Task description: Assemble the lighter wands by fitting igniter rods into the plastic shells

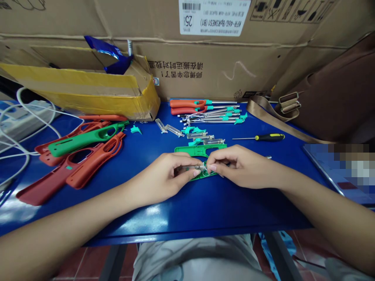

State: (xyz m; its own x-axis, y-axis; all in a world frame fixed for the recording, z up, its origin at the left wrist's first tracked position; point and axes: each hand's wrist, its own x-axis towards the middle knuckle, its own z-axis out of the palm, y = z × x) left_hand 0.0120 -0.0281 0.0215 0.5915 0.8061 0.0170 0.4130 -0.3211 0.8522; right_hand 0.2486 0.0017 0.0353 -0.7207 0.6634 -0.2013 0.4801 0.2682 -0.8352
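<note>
My left hand is closed around a clear lighter fuel tank, its valve end facing right. Against that end, my right hand pinches a thin white wire that curls between the two hands; its far end is hidden by my fingers. Beneath both hands lies a green lighter shell half, mostly covered. Just behind it is another green shell half. Several more clear fuel tanks and small teal triggers sit close beyond.
Orange lighters and metal lighter rods with wires lie at the back. A screwdriver rests to the right. Red and green shells pile up at left, near white cables and a taped cardboard box. A strap trails at right.
</note>
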